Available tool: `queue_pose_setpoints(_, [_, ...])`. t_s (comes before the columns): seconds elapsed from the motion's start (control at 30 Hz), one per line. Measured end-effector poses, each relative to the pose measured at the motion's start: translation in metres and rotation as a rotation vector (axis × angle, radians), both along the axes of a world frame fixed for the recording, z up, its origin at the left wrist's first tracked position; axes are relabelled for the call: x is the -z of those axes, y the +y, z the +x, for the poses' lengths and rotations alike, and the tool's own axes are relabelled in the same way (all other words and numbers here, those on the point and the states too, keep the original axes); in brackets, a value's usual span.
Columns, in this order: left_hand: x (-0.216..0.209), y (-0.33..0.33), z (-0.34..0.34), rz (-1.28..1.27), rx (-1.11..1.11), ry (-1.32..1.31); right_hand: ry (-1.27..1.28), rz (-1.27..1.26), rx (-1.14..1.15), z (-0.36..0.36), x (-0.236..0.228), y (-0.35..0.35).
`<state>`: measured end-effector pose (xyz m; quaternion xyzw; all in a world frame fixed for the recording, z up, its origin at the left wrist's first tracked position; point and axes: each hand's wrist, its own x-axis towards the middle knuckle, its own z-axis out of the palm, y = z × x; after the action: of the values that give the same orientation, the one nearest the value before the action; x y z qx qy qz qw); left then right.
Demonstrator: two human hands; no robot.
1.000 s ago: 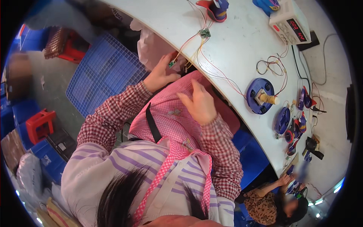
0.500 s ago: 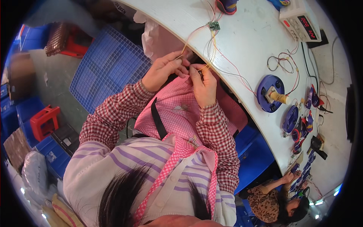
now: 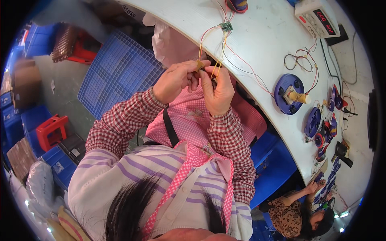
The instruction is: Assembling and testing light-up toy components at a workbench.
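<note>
Just off the table's edge, above my lap, both hands work close together. My left hand (image 3: 173,82) is closed, its thumb and finger pinching a small flat brownish-yellow piece (image 3: 199,65) where thin wires come down. My right hand (image 3: 219,93) is closed on a small dark part (image 3: 214,81), mostly hidden by the fingers; yellow wires (image 3: 220,64) run down to it. These wires lead up to a small green circuit board (image 3: 226,27) on the white table (image 3: 257,44). More thin wires spread from the board across the tabletop.
On the table are a purple round base (image 3: 288,94) with a yellowish cylinder, a second purple disc (image 3: 313,122), coiled wires and a white power supply (image 3: 315,18). A co-worker (image 3: 289,215) sits farther along. A blue plastic grid (image 3: 120,72) and red stool (image 3: 52,131) are left.
My hands have drawn closer together. The brownish-yellow piece now shows at my left fingertips, where a yellow wire led before. The view has shifted slightly.
</note>
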<state>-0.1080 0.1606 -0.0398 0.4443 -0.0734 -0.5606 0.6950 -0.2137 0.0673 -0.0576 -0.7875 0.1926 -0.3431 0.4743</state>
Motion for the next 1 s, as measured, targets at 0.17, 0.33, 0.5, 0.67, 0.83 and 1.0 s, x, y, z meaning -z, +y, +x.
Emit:
queue_pose_setpoints(0.17, [0.000, -0.003, -0.006, 0.040, -0.036, -0.063, -0.036, -0.134, -0.002, 0.002, 0.004, -0.003])
queue_pose_setpoints(0.33, [0.004, -0.004, -0.010, 0.057, -0.068, -0.084, -0.053, -0.194, 0.010, 0.002, 0.007, -0.004])
queue_pose_setpoints(0.5, [0.011, -0.006, -0.014, 0.022, -0.097, -0.120, -0.059, -0.273, 0.003, 0.003, 0.014, -0.004])
queue_pose_setpoints(0.67, [0.013, -0.006, -0.019, 0.003, -0.144, -0.150, -0.083, -0.323, -0.025, 0.004, 0.015, -0.006])
queue_pose_setpoints(0.83, [0.009, -0.004, -0.017, -0.003, -0.134, -0.254, -0.066, -0.098, -0.081, 0.001, 0.010, -0.006])
queue_pose_setpoints(1.0, [0.014, 0.001, -0.011, -0.015, -0.033, -0.314, -0.052, 0.107, -0.061, 0.000, 0.010, -0.006])
